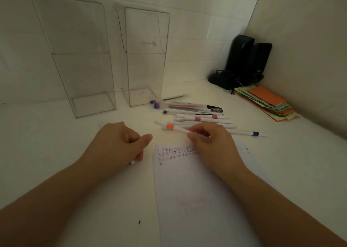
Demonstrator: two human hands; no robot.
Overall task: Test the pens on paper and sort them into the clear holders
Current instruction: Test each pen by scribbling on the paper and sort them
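Note:
A white sheet of paper [197, 196] with rows of small test marks near its top lies in front of me. My right hand [210, 141] rests over its top edge, pinching a white pen with an orange band [175, 127]. My left hand [122, 141] sits loosely curled on the table left of the paper, with a small white piece under its fingers. Several pens [195, 113] lie in a loose pile behind my right hand. Two tall clear holders stand at the back, the left holder [78, 59] and the right holder [144, 59], with nothing visible inside them.
A stack of coloured paper slips [268, 102] lies at the right by the side wall. Black speakers with cables [242, 63] stand in the back right corner. The white table [56, 134] meets the tiled wall behind the holders.

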